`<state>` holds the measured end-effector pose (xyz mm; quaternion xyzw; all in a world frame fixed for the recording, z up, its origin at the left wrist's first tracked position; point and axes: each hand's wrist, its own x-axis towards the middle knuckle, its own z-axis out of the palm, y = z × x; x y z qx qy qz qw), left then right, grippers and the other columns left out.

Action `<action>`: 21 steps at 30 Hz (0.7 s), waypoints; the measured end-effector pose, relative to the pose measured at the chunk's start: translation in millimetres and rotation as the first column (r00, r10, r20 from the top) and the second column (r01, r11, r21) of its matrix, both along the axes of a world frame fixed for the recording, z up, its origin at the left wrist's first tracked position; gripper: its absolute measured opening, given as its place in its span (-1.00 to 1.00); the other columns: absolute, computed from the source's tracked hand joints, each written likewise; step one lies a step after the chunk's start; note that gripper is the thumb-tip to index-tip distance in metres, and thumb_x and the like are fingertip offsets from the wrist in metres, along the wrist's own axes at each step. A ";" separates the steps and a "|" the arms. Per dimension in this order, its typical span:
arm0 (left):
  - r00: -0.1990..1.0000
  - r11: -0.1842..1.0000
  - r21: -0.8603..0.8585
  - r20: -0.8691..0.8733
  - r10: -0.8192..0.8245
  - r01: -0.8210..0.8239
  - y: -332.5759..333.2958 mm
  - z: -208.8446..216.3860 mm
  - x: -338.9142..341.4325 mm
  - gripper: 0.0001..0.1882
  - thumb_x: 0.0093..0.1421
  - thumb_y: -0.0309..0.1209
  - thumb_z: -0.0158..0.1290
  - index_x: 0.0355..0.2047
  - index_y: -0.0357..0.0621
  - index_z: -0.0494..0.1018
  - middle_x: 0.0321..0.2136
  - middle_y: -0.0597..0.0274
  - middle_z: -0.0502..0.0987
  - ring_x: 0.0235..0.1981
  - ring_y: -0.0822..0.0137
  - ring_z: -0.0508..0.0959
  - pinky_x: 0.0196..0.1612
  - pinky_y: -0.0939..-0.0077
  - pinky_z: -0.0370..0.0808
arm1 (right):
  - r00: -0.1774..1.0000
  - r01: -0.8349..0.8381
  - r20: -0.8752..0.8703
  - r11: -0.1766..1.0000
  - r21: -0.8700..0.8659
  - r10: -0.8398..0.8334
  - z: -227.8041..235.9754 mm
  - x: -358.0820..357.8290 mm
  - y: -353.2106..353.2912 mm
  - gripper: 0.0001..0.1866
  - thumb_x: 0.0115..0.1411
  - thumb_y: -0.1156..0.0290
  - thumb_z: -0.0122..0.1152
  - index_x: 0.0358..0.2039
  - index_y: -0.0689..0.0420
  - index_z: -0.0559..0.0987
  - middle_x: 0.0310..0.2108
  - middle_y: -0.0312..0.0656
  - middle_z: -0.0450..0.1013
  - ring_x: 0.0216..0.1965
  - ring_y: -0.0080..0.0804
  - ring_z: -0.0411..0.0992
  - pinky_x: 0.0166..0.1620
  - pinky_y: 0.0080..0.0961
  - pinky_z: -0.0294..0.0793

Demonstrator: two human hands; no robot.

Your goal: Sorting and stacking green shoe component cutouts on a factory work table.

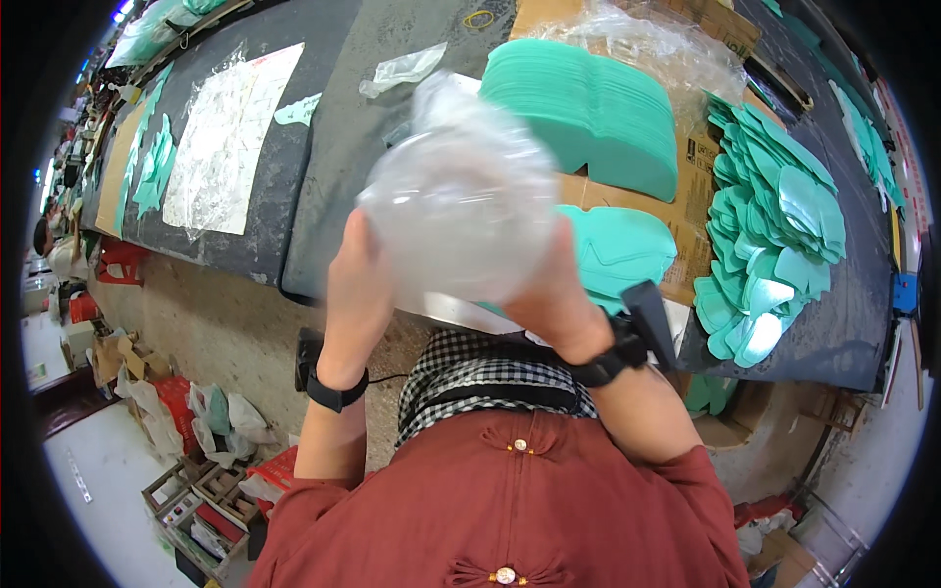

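two knotted fastenings [520, 445] show on the front of the dark red shirt [618, 519], nearest the camera. beyond it, a black-and-white checked cloth [441, 377] covers the lap, below the table edge. each wrist bears a black strap [338, 394]; the one on the right wrist carries a dark block [649, 323].

the left hand [359, 284] and the right hand [559, 304] are raised over the near edge of the dark table [343, 167]. both are clamped on a clear plastic bundle [466, 211], one at each side, and it is held between them in front of the body. the bundle is rounded, with a loose tip at its far end; motion blur obscures its detail. fingers behind it are hidden, so their exact placement cannot be told.

just right of the bundle, flat green pieces [622, 245] lie on cardboard [696, 186]. immediately beyond them stands a thick stack of green sheets [598, 118], evenly layered. farther right, a heap of green pieces [774, 225] lies overlapped and uneven.

past the stack, crumpled clear film [657, 49] rests on the cardboard. a plastic scrap [404, 71] lies beyond the bundle, and a yellow ring [478, 20] lies near the far limit of view.
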<state>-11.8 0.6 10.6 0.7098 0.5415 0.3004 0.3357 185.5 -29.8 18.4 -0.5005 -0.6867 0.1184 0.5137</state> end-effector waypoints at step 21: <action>0.914 0.957 0.090 -0.333 -0.232 0.276 3.2 -11.1 75.2 -0.61 0.02 -0.42 0.27 -0.11 -0.12 0.48 -0.32 0.18 0.43 -0.37 0.22 0.46 -0.23 0.35 0.47 | 0.775 0.524 -0.312 0.835 -0.170 -0.550 17.6 161.2 -81.0 -0.38 0.08 0.48 0.47 0.16 0.23 0.44 0.06 -0.15 0.48 0.03 -0.36 0.46 0.15 -0.41 0.45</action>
